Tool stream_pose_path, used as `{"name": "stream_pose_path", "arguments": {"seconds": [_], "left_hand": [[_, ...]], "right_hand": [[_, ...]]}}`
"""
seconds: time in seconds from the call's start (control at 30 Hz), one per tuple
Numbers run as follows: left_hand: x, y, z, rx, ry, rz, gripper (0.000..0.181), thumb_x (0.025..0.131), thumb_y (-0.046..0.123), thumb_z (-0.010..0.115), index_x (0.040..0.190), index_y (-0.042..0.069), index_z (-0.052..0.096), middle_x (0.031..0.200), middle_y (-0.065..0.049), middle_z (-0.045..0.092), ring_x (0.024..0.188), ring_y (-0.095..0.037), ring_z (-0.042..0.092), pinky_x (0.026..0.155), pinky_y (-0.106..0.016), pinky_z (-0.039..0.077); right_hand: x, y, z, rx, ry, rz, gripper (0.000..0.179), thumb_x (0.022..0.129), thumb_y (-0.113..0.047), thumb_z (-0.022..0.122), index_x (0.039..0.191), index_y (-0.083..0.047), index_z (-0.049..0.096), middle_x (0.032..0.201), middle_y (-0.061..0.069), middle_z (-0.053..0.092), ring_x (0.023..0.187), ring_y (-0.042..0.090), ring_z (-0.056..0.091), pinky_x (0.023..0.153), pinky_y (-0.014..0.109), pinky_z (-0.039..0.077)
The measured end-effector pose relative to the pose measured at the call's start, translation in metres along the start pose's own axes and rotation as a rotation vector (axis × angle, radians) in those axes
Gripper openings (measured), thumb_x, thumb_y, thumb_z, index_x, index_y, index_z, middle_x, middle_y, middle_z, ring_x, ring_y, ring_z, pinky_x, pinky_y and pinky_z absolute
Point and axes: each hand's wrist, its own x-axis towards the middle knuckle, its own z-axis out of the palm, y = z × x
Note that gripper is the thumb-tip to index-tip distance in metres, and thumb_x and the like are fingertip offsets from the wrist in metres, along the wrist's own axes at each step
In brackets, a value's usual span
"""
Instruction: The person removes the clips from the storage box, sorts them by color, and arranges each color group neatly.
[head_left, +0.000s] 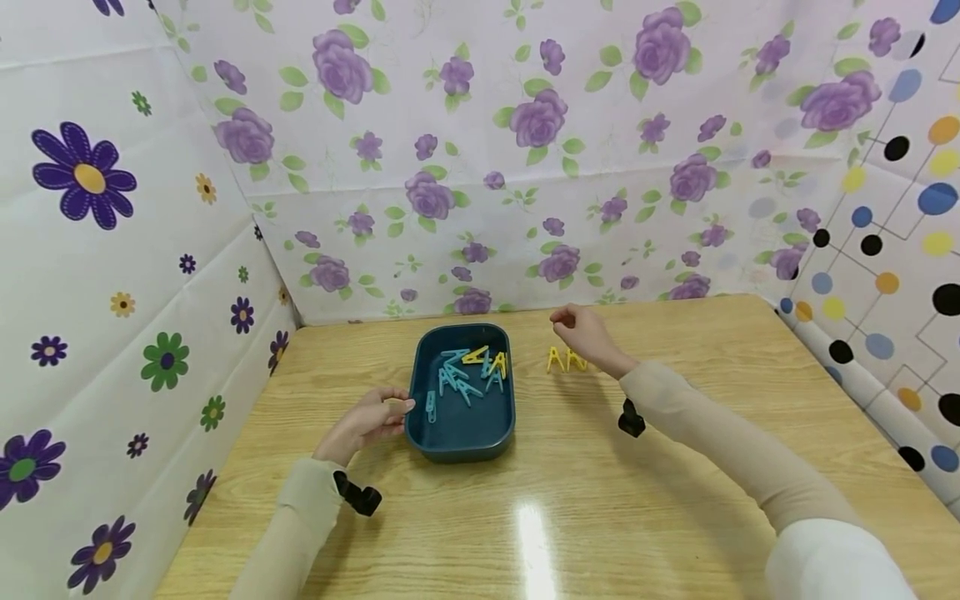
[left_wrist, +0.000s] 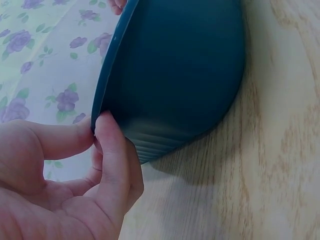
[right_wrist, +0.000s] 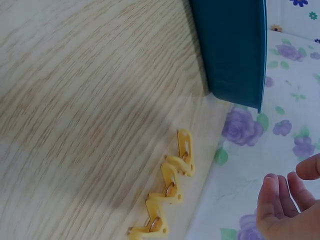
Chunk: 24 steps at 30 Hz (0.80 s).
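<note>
Your left hand [head_left: 369, 419] pinches the left rim of the blue tub [head_left: 461, 455] between thumb and fingers, likely so it can't slide. Your right hand [head_left: 588, 333] is loosely curled, thumb and fingertips apart, nothing visible in it, above the row of yellow clips [right_wrist: 170, 173]. Those sit on the table [head_left: 637, 500] right of the tub, probably for a short reach. Light-blue clips [head_left: 431, 404] plus a few yellow lie inside, walls corralling them.
</note>
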Motion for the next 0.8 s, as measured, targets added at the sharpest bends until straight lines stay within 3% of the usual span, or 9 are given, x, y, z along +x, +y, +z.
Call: {"name": "stream_pose_path", "arguments": {"seconds": [0.23,0.5,0.8], "left_hand": [[0.002,0.000,0.000,0.004,0.008,-0.010,0.039,0.100,0.013,0.052,0.132,-0.004,0.040,0.077,0.000,0.055,0.064,-0.007,0.054,0.061,-0.020,0.051],[0.003,0.001,0.000,0.018,0.020,-0.019,0.033,0.100,0.014,0.054,0.126,-0.002,0.043,0.077,0.000,0.054,0.064,-0.008,0.053,0.061,-0.020,0.050],[0.003,-0.001,0.001,0.009,0.023,-0.021,0.027,0.100,0.013,0.053,0.122,-0.001,0.045,0.075,0.000,0.054,0.063,-0.008,0.053,0.060,-0.020,0.050]], "right_hand": [[0.003,-0.009,0.010,-0.050,-0.042,-0.026,0.024,0.098,-0.013,0.051,0.117,-0.001,0.061,0.115,0.018,0.064,0.105,0.032,0.061,0.092,0.045,0.050],[0.007,-0.019,0.022,-0.062,-0.152,-0.072,0.023,0.099,-0.013,0.051,0.116,-0.002,0.062,0.116,0.017,0.063,0.106,0.030,0.061,0.093,0.044,0.050],[0.015,-0.028,0.036,-0.096,-0.198,-0.132,0.021,0.098,-0.012,0.052,0.111,-0.004,0.066,0.112,0.015,0.066,0.100,0.027,0.062,0.089,0.042,0.050]]}}
